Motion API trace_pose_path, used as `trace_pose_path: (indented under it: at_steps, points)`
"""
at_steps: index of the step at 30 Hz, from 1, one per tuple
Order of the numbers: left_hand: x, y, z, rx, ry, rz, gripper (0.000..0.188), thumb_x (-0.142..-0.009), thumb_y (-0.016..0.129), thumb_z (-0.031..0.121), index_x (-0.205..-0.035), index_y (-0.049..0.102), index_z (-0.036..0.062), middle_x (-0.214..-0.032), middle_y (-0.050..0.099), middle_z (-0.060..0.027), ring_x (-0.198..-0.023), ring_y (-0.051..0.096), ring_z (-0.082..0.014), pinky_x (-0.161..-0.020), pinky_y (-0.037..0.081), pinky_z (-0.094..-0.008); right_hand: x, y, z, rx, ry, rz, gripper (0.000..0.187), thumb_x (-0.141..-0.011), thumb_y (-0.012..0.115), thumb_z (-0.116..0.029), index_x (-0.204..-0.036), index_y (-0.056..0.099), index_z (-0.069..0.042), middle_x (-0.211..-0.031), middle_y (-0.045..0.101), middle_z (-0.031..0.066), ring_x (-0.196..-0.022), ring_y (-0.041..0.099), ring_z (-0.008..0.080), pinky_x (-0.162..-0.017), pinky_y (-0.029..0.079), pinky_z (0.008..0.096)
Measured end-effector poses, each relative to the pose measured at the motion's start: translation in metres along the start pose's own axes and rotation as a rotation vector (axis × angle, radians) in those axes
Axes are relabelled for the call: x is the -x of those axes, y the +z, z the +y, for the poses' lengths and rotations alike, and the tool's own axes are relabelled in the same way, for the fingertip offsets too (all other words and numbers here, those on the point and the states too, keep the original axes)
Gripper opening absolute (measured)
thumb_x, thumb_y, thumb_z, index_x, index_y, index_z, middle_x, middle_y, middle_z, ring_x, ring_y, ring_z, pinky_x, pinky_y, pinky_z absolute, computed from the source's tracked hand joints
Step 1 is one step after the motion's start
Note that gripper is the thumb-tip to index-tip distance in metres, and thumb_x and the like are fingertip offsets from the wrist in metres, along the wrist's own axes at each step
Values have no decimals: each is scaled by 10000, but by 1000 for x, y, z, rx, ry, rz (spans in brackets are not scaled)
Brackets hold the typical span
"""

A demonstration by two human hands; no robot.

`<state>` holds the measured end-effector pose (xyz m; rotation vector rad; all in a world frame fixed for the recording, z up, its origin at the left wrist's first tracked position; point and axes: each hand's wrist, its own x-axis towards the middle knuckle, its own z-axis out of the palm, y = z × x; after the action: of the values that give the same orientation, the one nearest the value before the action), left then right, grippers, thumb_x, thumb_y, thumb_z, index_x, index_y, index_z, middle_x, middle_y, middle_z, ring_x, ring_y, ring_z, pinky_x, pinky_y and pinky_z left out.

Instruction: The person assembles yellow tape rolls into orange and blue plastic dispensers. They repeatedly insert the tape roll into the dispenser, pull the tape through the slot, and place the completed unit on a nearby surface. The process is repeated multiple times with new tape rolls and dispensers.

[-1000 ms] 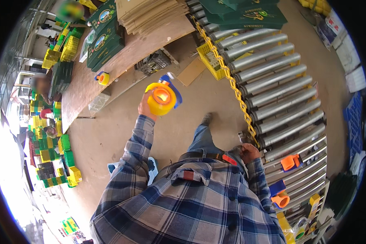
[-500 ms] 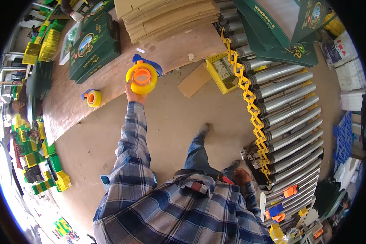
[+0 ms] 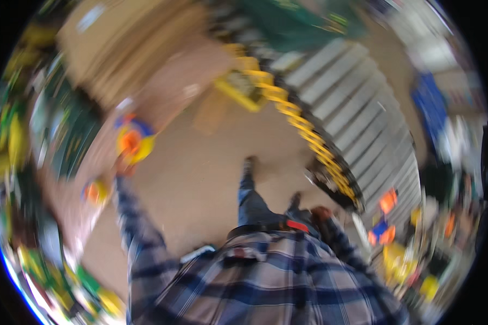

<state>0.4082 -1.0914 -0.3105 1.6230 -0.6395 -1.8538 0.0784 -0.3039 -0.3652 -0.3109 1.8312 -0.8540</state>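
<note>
My left arm reaches out to the far left, and my left hand (image 3: 124,167) is closed on a tape dispenser (image 3: 131,142) with a yellow roll, an orange hub and a blue part. It is over the edge of a reddish-brown table (image 3: 171,76). Nearer me, a second tape dispenser (image 3: 96,192) of the same colours rests by that edge. Beside my waist on the right hangs my right hand (image 3: 321,213), close to the roller conveyor. Blur hides how its fingers are held.
A stack of flat cardboard (image 3: 130,49) lies on the table, with dark green boxes (image 3: 73,135) left of it. To the right runs a roller conveyor (image 3: 341,103) with a yellow lattice side. A green carton (image 3: 293,24) sits on it. A yellow crate (image 3: 238,93) stands between.
The whole view has swung and blurred, so the table and conveyor appear shifted left. My left hand still holds the tape dispenser, now further left and lower in view. My right hand stays near my waist.
</note>
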Motion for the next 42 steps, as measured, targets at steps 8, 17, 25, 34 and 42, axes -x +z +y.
trace_pose_path:
  at_steps: [8,17,25,34,42]
  points:
    - [124,122,-91,-445,473,264,356,-846,667,224,-1134,568,41,-1012,572,-64,-902,537,-171,-750,488,-298,91,-86,88,-1086,515,458,201,-893,572,-203,-770,577,-45,-583,499,73,-504,543,270,-401,389,406]
    - [388,363,-357,-945,427,-577,186,-860,612,80,-1025,616,-6,-837,590,-29,-718,541,-115,-661,461,-235,223,-284,179,38,721,1165,301,-834,582,-332,-954,675,-72,-956,682,193,-928,647,378,-806,512,456]
    - [539,464,-488,-1302,372,-1136,109,-904,606,70,-989,629,5,-803,614,-15,-668,559,-81,-604,455,-216,341,-276,199,-285,442,1602,136,-827,635,-187,-853,623,-55,-747,653,169,-717,651,331,-659,521,383]
    - [645,563,-600,-1482,411,-1787,105,-894,621,82,-969,645,14,-780,604,-8,-683,552,-70,-622,459,-229,524,-391,174,374,598,1869,205,-793,686,-211,-907,659,-43,-886,646,162,-894,601,348,-827,471,435]
    - [680,565,-617,-1410,588,-1993,114,-854,633,80,-930,651,-3,-755,601,-38,-659,559,-92,-621,460,-247,534,-466,211,526,963,1316,435,-820,696,-196,-1244,600,-216,-1243,561,98,-1180,465,304,-1036,381,412]
